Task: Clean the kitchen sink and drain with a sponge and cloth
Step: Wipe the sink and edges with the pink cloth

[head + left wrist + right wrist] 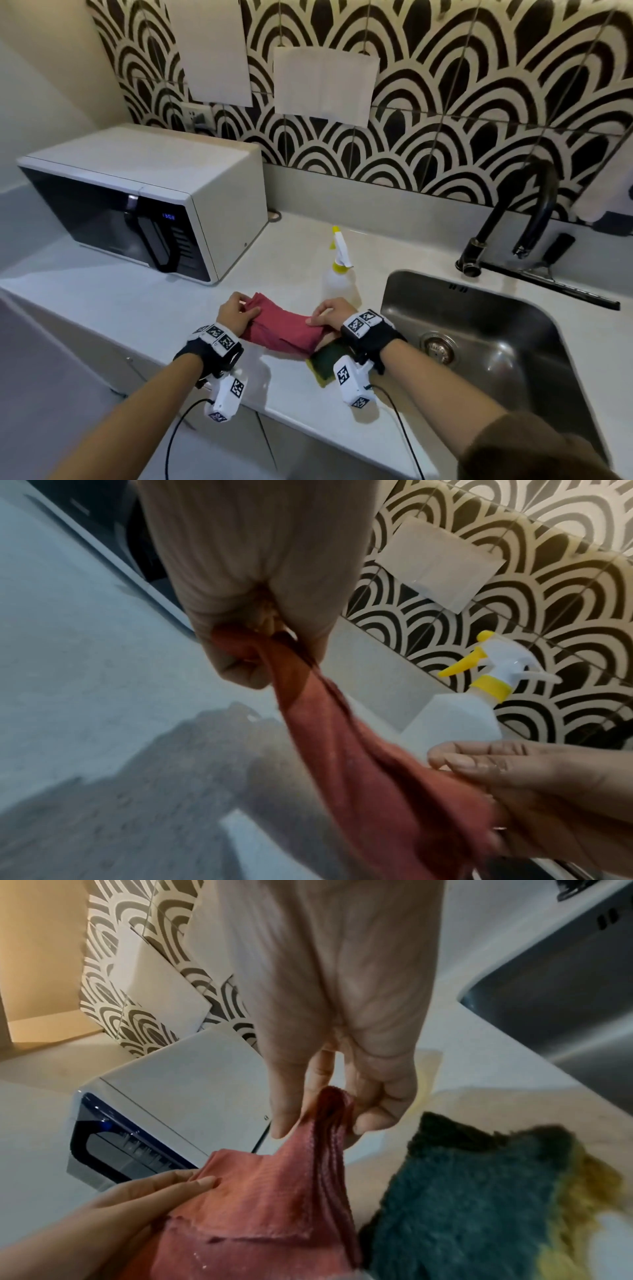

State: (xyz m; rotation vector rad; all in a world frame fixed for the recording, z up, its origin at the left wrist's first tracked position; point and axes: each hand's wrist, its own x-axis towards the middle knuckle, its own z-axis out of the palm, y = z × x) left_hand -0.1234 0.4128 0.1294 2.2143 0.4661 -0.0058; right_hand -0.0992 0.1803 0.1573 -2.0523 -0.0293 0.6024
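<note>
Left hand: my left hand [236, 312] grips one end of the red cloth [284, 329], fingers curled round a bunched corner; the left wrist view [253, 631] shows the fabric twisted inside my fist.
Right hand: my right hand [330, 313] pinches the other end between thumb and fingers, plainest in the right wrist view [342, 1069].
Cloth: stretched between both hands just above the table [144, 308], at 9 o'clock from the sink [565, 377].
Sponge: the green and yellow sponge [323, 365] lies on the table under my right wrist, at 6 o'clock from the cloth's right end. The head view shows only a corner; the right wrist view [479, 1204] shows its dark scouring face touching the cloth.
Drain: the drain [438, 349] shows in the sink floor only from the head.
Spray bottle: a spray bottle [337, 274] stands at 12 o'clock from my right hand, its yellow trigger clear from the left wrist [479, 674].
Microwave: a white microwave [147, 202] sits at 10 o'clock from the cloth.
Faucet: a black faucet [513, 222] rises at 12 o'clock from the sink.
</note>
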